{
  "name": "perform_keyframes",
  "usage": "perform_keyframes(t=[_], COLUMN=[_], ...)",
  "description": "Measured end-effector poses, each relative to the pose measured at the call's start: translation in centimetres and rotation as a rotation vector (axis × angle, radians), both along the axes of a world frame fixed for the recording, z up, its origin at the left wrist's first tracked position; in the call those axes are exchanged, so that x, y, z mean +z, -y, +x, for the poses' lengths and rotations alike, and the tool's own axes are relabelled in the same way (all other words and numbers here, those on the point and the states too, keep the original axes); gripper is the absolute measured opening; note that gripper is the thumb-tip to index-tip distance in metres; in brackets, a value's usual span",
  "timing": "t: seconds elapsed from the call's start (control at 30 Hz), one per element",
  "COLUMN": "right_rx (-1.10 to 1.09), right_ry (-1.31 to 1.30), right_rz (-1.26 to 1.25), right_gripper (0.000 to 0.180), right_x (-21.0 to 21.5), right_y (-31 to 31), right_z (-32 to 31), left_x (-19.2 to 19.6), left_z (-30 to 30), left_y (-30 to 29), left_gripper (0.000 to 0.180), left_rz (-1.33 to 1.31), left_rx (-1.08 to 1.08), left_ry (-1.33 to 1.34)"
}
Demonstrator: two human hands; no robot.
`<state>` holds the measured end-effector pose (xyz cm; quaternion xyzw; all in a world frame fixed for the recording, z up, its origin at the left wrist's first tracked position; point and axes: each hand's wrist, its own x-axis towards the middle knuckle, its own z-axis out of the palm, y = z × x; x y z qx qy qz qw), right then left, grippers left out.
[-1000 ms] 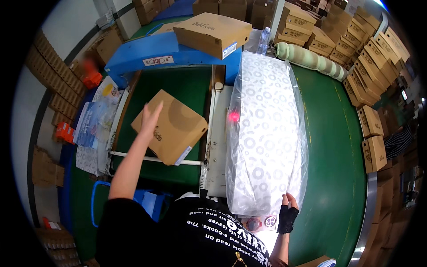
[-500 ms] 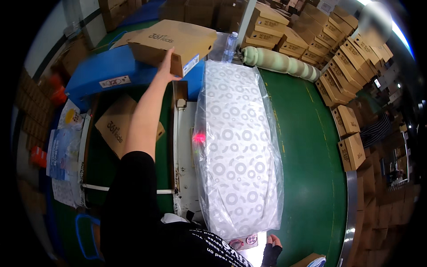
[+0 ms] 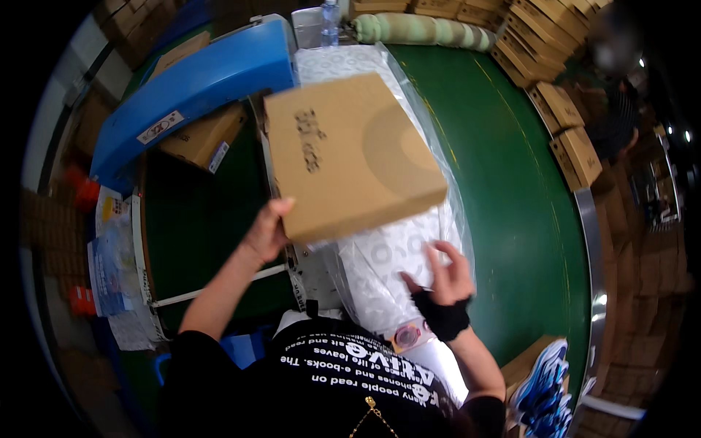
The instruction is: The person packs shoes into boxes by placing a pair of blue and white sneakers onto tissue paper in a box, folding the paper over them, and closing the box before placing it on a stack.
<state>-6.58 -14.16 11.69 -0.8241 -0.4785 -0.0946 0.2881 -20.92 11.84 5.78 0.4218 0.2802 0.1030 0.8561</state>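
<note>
A wide green conveyor belt (image 3: 511, 182) curves past stacked brown cartons (image 3: 562, 109). On the bench beside it lies a long white patterned roll wrapped in clear plastic (image 3: 380, 263). Above that roll, tilted in the air, is a flat brown cardboard box (image 3: 350, 153) with dark print and a faint round mark on its top face, corners crisp, surface clean. The left hand (image 3: 266, 233) has its grip closed on the box's near-left edge. The right hand (image 3: 445, 274), in a black wrist wrap, rests with fingers spread on the roll.
</note>
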Motion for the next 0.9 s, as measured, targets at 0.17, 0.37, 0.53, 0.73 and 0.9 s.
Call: perform_keyframes(t=[0.17, 0.37, 0.53, 0.73, 0.9], right_rx=[0.207, 0.209, -0.339, -0.705, -0.371], right_ry=[0.304, 0.046, -0.568, -0.420, -0.321], right_rz=[-0.193, 0.089, 0.680, 0.936, 0.280], right_gripper=[0.060, 0.059, 0.049, 0.034, 0.019], right_x=[-5.6, -6.0, -5.1, -1.0, -1.4], right_y=[1.2, 3.3, 7.3, 9.0, 6.5], right_z=[-1.5, -0.7, 3.9, 5.7, 3.6], left_x=[-0.9, -1.5, 4.6, 1.2, 1.8], left_z=[-0.1, -1.4, -0.5, 2.1, 3.8], left_y=[9.3, 9.6, 10.2, 11.6, 12.8], left_gripper=[0.084, 0.084, 0.048, 0.039, 0.052], left_rz=[0.136, 0.533, 0.754, 0.279, 0.006], left_rx=[-0.168, -0.145, 0.135, -0.114, -0.168], left_ry=[-0.136, 0.028, 0.114, 0.070, -0.054])
